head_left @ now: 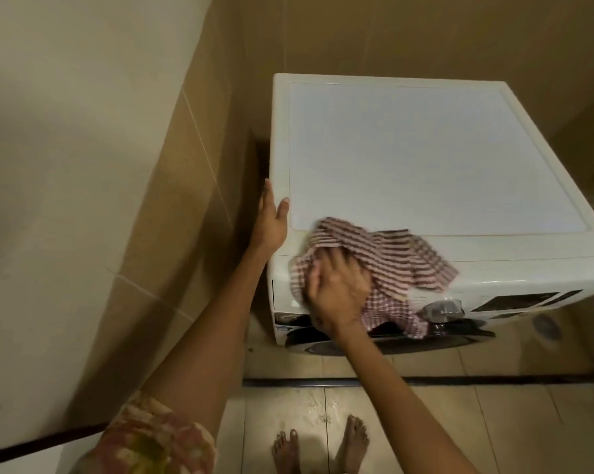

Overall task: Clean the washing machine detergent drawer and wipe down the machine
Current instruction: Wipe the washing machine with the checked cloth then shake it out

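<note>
Plainly, the person was on the wiping half of the job: the right grip (pixel 340 295) clutched a bunched checked cloth (pixel 395 256) and pressed it over the front top edge of the washing machine (pixel 425 159), with loose folds hanging onto the control panel beside the dial (pixel 441 307). The left grip (pixel 271 224) lay released, fingers straight along the machine's left flank and thumb over the top rim, seemingly steadying it. The detergent drawer (pixel 283 292) looked pushed in at the front's left corner, just beside the cloth. To my eye the stroke would go best with the cloth folded flatter, so the trailing end did not snag the dial, and drawn in overlapping passes from front edge to back. Room was lopsided: the tiled wall (pixel 152 200) stood close on the left, leaving only a narrow dark gap, while the broad top ran away rightward and the floor (pixel 442 405) in front gave standing space
</note>
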